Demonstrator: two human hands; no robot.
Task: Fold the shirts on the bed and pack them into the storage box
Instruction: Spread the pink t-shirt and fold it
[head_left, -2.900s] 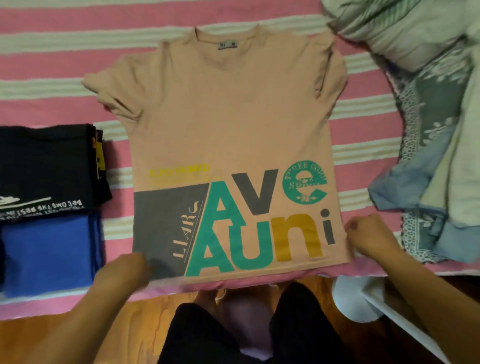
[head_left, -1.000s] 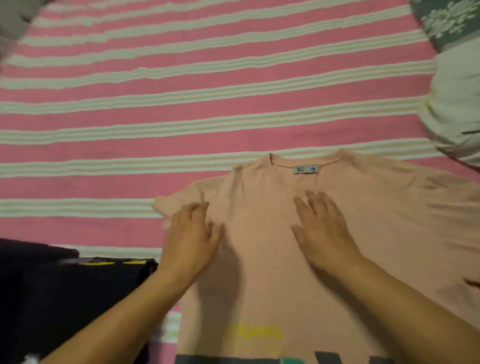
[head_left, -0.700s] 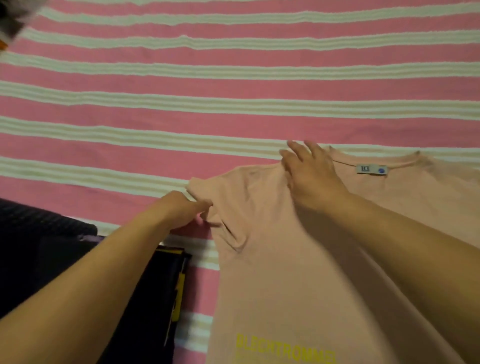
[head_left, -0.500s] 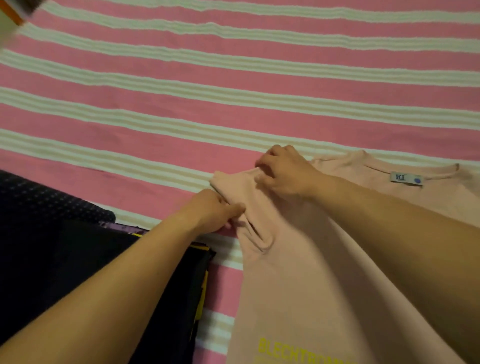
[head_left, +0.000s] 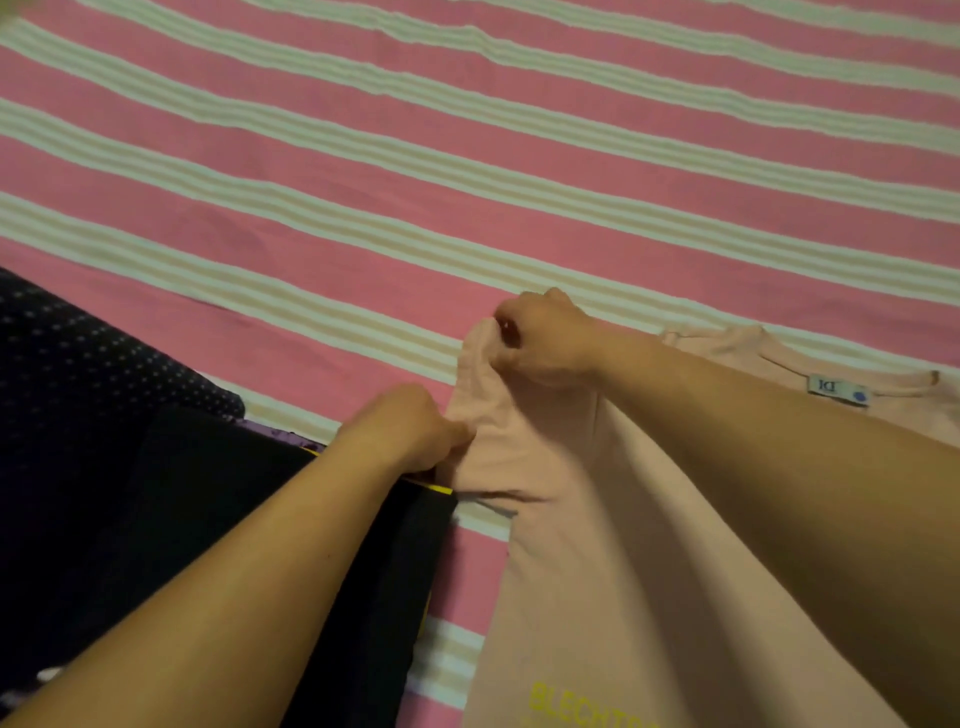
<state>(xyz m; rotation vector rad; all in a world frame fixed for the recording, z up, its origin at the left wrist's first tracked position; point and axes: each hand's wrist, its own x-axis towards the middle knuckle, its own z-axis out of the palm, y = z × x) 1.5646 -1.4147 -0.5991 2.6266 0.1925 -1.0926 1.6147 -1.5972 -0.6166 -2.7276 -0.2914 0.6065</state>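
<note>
**Both hands on the sleeve of the peach shirt**

I have the peach-pink cotton T-shirt (head_left: 649, 545) spread face up on the pink bedsheet with cream stripes (head_left: 467, 156), its body running from the lower middle toward the right edge of what I see. Its neckline lies at the far right, with a small grey-white label carrying a blue dot (head_left: 836, 391) sewn inside the collar. Yellow printed letters (head_left: 587, 704) show on the chest at the bottom edge, cut off by the frame.

My left hand (head_left: 410, 428) pinches the lower edge of the short sleeve (head_left: 493, 410), fingers curled into the fabric where the sleeve meets the side of the shirt. My right hand (head_left: 540, 338) reaches across from the right and grips the upper end of the same sleeve, fingers closed round a bunch of cloth at the shoulder edge. Between the two hands the sleeve is lifted and gathered off the sheet, with creases running down toward the armpit.

Just to the left of the shirt, under my left forearm, sits a stack of folded dark clothes (head_left: 208, 519): a black piece with a thin yellow trim on top, touching the sleeve's lower edge, and a dark navy fabric with small pale dots (head_left: 78, 353) farther left.
</note>
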